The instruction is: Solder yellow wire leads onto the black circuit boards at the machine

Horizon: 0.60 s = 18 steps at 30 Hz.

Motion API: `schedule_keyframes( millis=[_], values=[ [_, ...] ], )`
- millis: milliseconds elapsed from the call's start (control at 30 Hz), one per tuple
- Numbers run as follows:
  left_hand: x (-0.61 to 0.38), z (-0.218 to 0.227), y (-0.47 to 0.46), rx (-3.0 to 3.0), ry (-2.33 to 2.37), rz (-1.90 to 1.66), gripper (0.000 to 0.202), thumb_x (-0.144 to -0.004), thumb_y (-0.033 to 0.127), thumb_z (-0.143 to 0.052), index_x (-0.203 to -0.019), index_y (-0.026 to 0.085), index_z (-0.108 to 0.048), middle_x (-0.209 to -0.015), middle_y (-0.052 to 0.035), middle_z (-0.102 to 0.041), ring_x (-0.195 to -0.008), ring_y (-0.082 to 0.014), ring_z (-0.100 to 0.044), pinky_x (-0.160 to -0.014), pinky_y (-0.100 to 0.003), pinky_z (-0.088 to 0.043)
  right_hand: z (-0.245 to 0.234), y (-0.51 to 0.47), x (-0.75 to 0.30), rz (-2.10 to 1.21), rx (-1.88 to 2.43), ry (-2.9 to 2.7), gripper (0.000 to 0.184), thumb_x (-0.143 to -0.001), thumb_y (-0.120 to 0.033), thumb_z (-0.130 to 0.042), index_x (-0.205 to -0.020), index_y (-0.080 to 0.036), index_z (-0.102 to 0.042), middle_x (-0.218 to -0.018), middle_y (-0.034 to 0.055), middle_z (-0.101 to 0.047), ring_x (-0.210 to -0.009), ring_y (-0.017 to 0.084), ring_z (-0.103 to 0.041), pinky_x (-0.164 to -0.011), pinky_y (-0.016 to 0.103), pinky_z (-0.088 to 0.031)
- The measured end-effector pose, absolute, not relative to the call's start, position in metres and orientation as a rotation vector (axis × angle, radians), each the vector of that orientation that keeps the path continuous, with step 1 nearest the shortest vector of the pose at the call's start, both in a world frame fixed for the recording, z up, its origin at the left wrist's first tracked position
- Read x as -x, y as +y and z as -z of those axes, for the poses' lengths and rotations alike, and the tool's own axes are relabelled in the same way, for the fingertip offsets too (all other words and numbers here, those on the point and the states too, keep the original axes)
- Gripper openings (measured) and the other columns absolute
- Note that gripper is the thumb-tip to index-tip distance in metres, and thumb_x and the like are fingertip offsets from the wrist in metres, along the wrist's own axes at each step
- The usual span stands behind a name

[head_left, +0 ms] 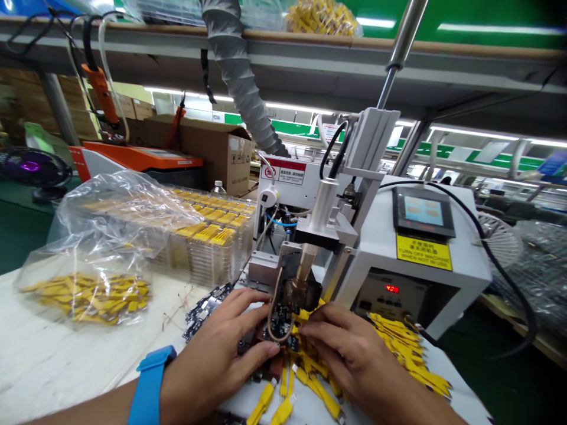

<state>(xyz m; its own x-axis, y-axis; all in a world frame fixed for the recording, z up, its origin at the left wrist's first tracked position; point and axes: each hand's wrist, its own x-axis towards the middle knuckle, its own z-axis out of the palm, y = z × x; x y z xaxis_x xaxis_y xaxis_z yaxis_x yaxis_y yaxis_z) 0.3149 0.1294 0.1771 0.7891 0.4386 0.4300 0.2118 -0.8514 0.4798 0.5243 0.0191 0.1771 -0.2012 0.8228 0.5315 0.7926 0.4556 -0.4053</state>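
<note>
My left hand (217, 360), with a blue wristband (150, 383), pinches the left side of a small dark circuit board (280, 321) that sits on a fixture under the brass tip (305, 265) of a white bench machine (416, 260). My right hand (354, 354) is closed on a yellow flat cable piece (305, 316) at the board's right edge. Several loose yellow cable pieces (398, 348) lie under and beside that hand. More dark boards (204, 310) lie just left of my left hand.
A clear plastic bag with yellow pieces (93, 295) lies at the left. Stacked clear trays of yellow parts (212, 236) stand behind it. A cardboard box (217, 147), an orange device (133, 156) and a grey duct hose (239, 77) are at the back. A black cable (509, 277) loops at the right.
</note>
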Motion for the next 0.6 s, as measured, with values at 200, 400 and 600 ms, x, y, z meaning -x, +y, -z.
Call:
schedule_keyframes(
  millis=[200,400,600],
  values=[
    [-0.316,-0.176,0.131,-2.586,0.479,-0.801,0.03,-0.086,0.018,-0.06,-0.114,0.029,-0.06,-0.12,-0.002,-0.059,-0.111,-0.0242,-0.053,-0.094,-0.038,-0.046,-0.173,0.019,-0.524,-0.026,1.344,-1.982,0.028,-0.091,-0.013,-0.046,-0.102,-0.017,-0.071,-0.09,0.0106,-0.064,-0.081,0.02,-0.061,-0.07,0.031,-0.054],
    [-0.306,-0.179,0.124,-2.687,0.484,-0.959,0.041,-0.082,0.019,-0.058,-0.121,0.028,-0.051,-0.126,-0.0041,-0.056,-0.115,-0.0277,-0.052,-0.096,-0.042,-0.046,-0.171,0.021,-0.524,0.019,1.372,-1.996,0.03,-0.09,-0.014,-0.044,-0.101,-0.016,-0.072,-0.087,0.0125,-0.063,-0.079,0.022,-0.06,-0.066,0.032,-0.053],
    [-0.295,-0.188,0.107,-2.726,0.497,-1.453,0.039,-0.079,0.01,-0.052,-0.113,0.028,-0.052,-0.115,-0.0022,-0.061,-0.113,-0.0289,-0.051,-0.095,-0.044,-0.045,-0.166,0.024,-0.521,0.16,1.367,-1.975,0.028,-0.086,-0.01,-0.046,-0.094,-0.016,-0.072,-0.083,0.011,-0.062,-0.074,0.022,-0.06,-0.063,0.031,-0.053]
  ],
)
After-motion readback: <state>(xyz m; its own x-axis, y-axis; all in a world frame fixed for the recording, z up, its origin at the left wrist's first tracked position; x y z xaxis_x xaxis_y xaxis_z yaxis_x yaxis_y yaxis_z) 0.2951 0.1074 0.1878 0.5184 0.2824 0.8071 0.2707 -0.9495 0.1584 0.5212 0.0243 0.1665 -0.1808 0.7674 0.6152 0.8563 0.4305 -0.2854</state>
